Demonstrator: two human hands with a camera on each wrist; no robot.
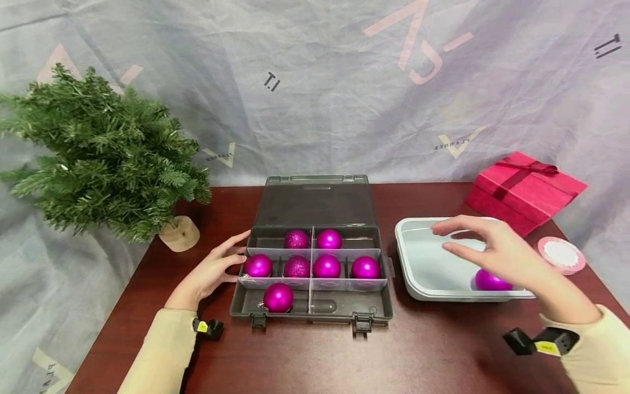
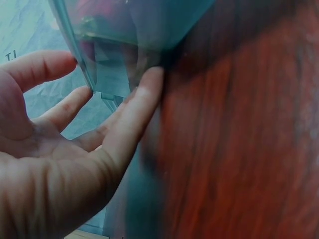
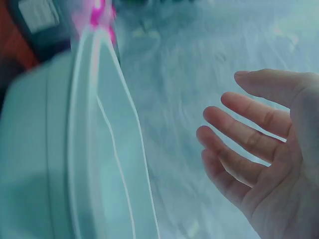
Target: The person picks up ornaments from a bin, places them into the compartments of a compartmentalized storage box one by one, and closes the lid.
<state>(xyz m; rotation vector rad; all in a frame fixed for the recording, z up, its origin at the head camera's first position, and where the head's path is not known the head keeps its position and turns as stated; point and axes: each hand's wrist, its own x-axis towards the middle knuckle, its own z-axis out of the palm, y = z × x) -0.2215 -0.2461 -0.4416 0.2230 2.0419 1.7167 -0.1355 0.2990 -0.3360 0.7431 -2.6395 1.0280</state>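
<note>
Right sleeve [image 1: 598, 355] nearest; right hand [image 1: 504, 251] above tub [image 1: 433, 262], fingers and thumb wide, empty; purple ball [image 1: 492, 281] in tub, below and rightward of those fingertips, round, no long axis, right hand nearer; left hand [image 1: 210, 276], fingers spread, touching side of case [image 1: 344, 301].

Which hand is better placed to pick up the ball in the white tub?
Probably the right hand: it hovers empty above the tub holding the ball, while the left hand touches the case.

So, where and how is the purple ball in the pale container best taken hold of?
Probably from above, with the right hand around the upper sides of the ball: it is round, and the container's near wall hides its lower part.
</note>
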